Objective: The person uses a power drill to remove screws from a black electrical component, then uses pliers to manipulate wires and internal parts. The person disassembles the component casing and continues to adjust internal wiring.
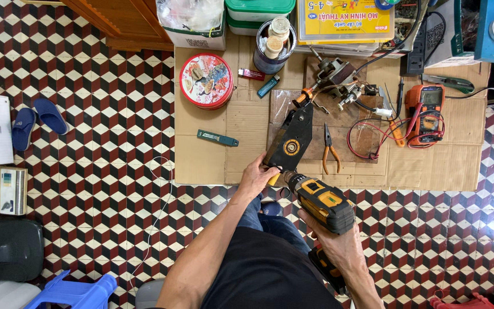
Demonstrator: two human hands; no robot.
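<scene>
The right hand was clamped around the grip of a yellow-and-black cordless drill, its nose against the near end of a black metal tool body that the left hand gripped over the cardboard sheet on the tiled floor, orange-handled pliers lying just beside it.

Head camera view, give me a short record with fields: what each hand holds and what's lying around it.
left hand: left hand grips the black pointed tool body
right hand: right hand holds the yellow and black cordless drill, its nose against the tool body
surface: cardboard sheet on patterned tile floor
nearby: orange-handled pliers, orange multimeter, round red tin, teal utility knife
</scene>
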